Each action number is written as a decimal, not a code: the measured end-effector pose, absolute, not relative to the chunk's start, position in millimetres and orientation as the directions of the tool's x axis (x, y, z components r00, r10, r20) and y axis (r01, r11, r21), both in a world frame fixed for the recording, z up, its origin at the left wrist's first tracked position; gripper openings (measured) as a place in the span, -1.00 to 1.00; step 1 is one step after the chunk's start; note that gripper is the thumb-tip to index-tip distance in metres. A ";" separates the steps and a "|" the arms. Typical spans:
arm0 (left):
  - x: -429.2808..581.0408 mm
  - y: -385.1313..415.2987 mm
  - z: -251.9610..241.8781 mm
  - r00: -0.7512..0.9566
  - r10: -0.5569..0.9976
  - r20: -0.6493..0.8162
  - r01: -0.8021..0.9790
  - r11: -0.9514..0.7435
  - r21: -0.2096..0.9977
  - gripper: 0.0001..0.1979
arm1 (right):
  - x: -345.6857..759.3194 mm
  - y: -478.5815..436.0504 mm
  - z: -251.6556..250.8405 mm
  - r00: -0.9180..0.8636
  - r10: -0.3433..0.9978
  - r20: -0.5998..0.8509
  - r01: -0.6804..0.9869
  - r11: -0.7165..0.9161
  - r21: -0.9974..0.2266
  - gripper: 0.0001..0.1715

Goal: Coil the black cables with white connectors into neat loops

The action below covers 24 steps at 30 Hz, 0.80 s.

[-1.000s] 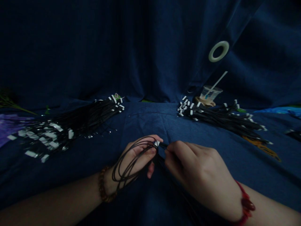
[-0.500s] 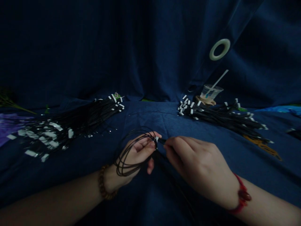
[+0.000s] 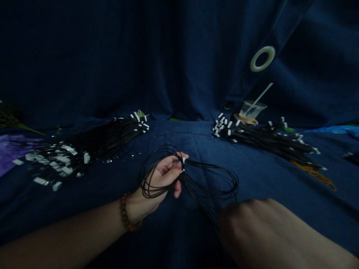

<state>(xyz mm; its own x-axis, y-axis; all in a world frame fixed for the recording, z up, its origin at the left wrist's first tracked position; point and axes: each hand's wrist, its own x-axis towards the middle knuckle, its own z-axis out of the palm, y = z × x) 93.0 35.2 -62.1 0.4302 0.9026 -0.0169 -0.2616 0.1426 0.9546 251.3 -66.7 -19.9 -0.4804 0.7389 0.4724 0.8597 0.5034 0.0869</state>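
Observation:
My left hand [image 3: 168, 172] is closed on a bundle of thin black cords [image 3: 224, 193] near the middle of the view. Thumb and fingers pinch it beside a white tag [image 3: 183, 160]. One set of loops lies around the left of this hand, and another spreads out to the right. The loose strands trail down and to the right, towards my right hand [image 3: 249, 228]. That hand is low at the right, smeared by motion, with its knuckles up. Its fingers are hidden, so whether it grips the strands does not show.
Piles of black cords with white tags lie at the left [image 3: 103, 138] and right [image 3: 263, 140]. Behind the right pile stands a clear plastic cup [image 3: 254, 110] with a straw. Orange cord [image 3: 314, 175] lies at right, purple material [image 3: 17, 149] at left. A pale ring [image 3: 263, 59] hangs against the blue cloth.
My right hand has left the spot beside the white tag and moved down and right. The right-hand loops of cord now show spread out. My left hand keeps its hold, shifted slightly left.

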 end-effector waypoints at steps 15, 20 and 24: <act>92.7 34.4 -62.7 0.462 0.887 0.013 -0.192 0.086 0.978 -0.72 | 242.3 -18.9 -27.5 -0.330 0.930 0.160 0.708 0.356 -0.611 -0.71; 93.4 33.9 -62.5 0.473 0.881 -0.011 -0.173 0.106 0.979 -0.71 | 244.2 -19.9 -28.7 -0.300 0.938 0.175 0.772 0.346 -0.533 -0.72; 94.2 34.7 -64.0 0.476 0.879 -0.044 -0.148 0.129 0.981 -0.70 | 244.3 -20.0 -28.3 -0.252 0.947 0.200 0.835 0.317 -0.450 -0.77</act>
<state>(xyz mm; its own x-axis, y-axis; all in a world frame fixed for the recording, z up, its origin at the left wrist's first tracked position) 94.2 34.7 -64.0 0.4756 0.8785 -0.0442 -0.1477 0.1293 0.9806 244.3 -20.0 -28.3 -0.2521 0.9468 0.2002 0.8345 0.3174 -0.4503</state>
